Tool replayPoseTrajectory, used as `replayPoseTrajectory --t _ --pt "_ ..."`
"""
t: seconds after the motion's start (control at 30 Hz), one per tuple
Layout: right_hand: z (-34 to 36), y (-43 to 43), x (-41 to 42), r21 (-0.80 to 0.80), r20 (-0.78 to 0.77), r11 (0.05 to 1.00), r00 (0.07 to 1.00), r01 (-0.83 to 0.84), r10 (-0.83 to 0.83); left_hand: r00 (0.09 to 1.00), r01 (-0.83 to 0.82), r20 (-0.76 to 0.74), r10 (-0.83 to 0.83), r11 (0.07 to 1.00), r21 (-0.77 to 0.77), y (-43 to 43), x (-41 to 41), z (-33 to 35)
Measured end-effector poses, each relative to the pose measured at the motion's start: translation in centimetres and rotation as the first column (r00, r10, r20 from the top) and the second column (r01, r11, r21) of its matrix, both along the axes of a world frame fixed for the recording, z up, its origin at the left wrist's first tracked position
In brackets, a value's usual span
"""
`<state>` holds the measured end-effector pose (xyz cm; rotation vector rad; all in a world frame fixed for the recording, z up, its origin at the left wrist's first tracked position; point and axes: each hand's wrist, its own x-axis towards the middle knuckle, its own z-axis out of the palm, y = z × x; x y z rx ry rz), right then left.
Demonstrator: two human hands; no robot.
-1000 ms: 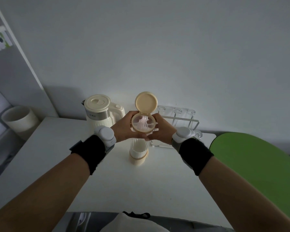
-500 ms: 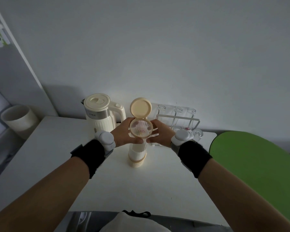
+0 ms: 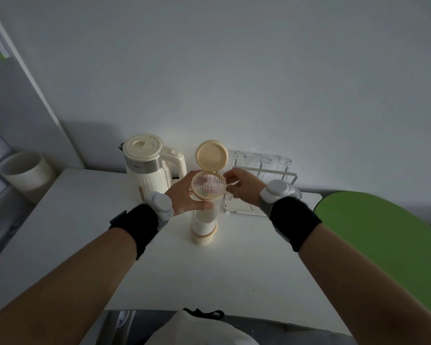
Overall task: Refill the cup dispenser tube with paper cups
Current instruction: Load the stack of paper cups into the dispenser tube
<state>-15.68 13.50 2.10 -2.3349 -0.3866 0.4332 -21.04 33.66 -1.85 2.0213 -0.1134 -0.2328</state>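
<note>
The cup dispenser tube (image 3: 204, 217) stands upright on the white table (image 3: 85, 232), clear-walled with a cream base. Its cream hinged lid (image 3: 211, 154) is flipped up and back, so the round mouth faces me. White paper cups (image 3: 202, 226) sit low inside the tube. My left hand (image 3: 184, 195) wraps the tube just under its rim. My right hand (image 3: 241, 186) hovers at the rim's right side, fingers loosely curled and slightly off the tube, holding nothing.
A cream electric kettle (image 3: 149, 170) stands left of the tube, near the wall. A wire rack with clear glasses (image 3: 261, 170) is behind my right hand. A white bin (image 3: 25, 170) sits off the table's left edge, a green surface (image 3: 383, 240) on the right.
My right hand has let go of the tube's rim and drawn a little to the right. The tube has settled lower, and my left hand keeps its grip.
</note>
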Motion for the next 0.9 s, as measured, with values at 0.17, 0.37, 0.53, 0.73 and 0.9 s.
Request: replayPoseTrajectory --t 0.17,0.37,0.53,0.73,0.9 --pt "1.1 0.0 0.9 0.139 0.017 0.982 0.991 0.128 -0.131 1.0 -0.01 -0.006 0.009 0.996 -0.09 0.3 0.1 -0.9" --pt "3.2 1.0 1.6 0.31 0.0 0.933 0.981 0.183 -0.193 0.999 -0.014 -0.034 0.011 0.996 -0.088 0.6 0.3 -1.0" --pt "4.1 1.9 2.1 0.316 0.019 0.936 0.986 0.153 -0.168 0.999 -0.017 -0.033 0.014 0.996 -0.084 0.7 0.4 -1.1" --pt "4.5 2.5 2.6 0.263 0.062 0.958 0.988 0.118 -0.139 0.999 -0.016 -0.036 0.012 0.995 -0.098 0.7 0.4 -1.2" --pt "4.7 2.9 2.9 0.25 0.097 0.962 0.986 0.106 -0.133 0.999 -0.015 -0.034 0.012 0.996 -0.086 0.5 0.4 -1.1"
